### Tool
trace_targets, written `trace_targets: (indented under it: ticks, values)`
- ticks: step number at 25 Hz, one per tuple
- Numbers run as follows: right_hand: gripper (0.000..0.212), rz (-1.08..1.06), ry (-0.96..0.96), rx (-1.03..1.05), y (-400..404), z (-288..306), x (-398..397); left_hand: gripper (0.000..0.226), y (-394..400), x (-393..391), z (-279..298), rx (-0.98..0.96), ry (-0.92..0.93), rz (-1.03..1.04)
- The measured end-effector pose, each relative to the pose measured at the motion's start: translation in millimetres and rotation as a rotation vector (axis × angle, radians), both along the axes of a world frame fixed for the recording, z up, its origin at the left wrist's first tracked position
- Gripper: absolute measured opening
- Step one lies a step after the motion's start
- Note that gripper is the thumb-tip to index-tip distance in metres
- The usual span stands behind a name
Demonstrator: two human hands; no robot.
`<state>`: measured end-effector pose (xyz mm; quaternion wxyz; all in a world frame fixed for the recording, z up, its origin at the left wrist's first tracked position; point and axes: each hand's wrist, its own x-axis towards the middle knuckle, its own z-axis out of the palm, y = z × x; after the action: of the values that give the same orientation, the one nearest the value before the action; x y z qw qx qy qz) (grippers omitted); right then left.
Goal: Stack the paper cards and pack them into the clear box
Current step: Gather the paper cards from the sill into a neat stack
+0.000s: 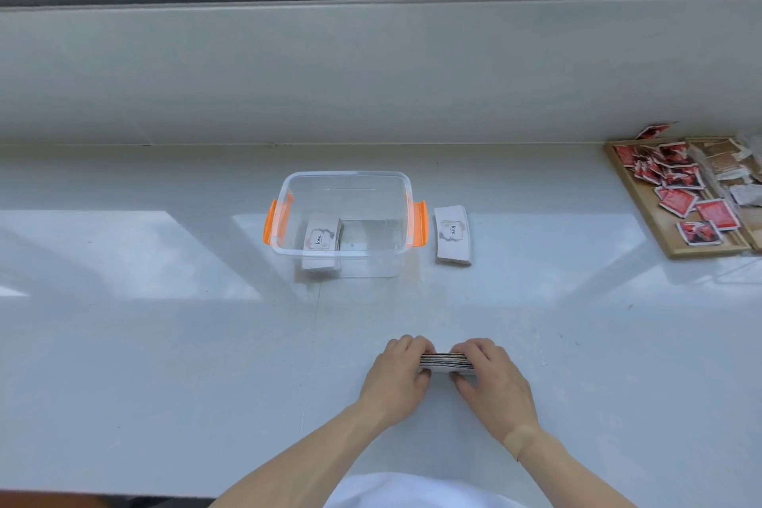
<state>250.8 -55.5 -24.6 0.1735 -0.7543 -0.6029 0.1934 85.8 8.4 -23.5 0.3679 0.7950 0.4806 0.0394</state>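
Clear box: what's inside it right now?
Inside the clear box one stack of cards lies at its left end, top card printed "love". The rest of the floor looks bare. How many cards the stack holds is hidden beneath that top card.

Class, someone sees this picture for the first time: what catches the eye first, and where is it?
The clear box with orange handles stands mid-counter, one card stack inside at its left. Near the front edge, the left hand and right hand squeeze another stack. At far right lies a wooden tray of red packets.
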Motion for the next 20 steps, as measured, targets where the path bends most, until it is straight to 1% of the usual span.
trace_targets:
  ticks: [2, 4, 7, 9, 11, 14, 20]
  values:
    - [0.024, -0.004, 0.015, -0.025, 0.7, 0.4, -1.4, 0.021, -3.1, -0.4, -3.0, -0.025, -0.050, 0.072]
    - [0.023, 0.009, 0.019, -0.036, 3.2, 1.0, -6.8, 0.021, -4.8, 0.2, -5.3, -0.008, -0.039, 0.100]
    - [0.027, 0.091, -0.025, 0.029, 6.1, 7.2, -10.0, 0.022, 1.2, -4.8, -2.9, 0.106, -0.017, 0.050]
    - [0.029, 0.110, -0.035, 0.082, 8.0, 12.2, -9.5, 0.023, 6.5, -10.1, -2.8, 0.210, -0.035, 0.023]
    - [0.028, 0.118, -0.040, 0.094, 6.7, 15.1, -12.2, 0.022, 7.8, -14.1, -4.4, 0.273, 0.004, -0.015]
    - [0.024, 0.143, -0.075, 0.060, 2.2, 12.2, -16.9, 0.019, 7.4, -15.1, -6.9, 0.294, 0.150, -0.117]
    - [0.030, 0.159, -0.065, 0.084, 6.1, 11.4, -12.1, 0.016, 13.7, -15.3, -4.2, 0.314, 0.131, -0.107]
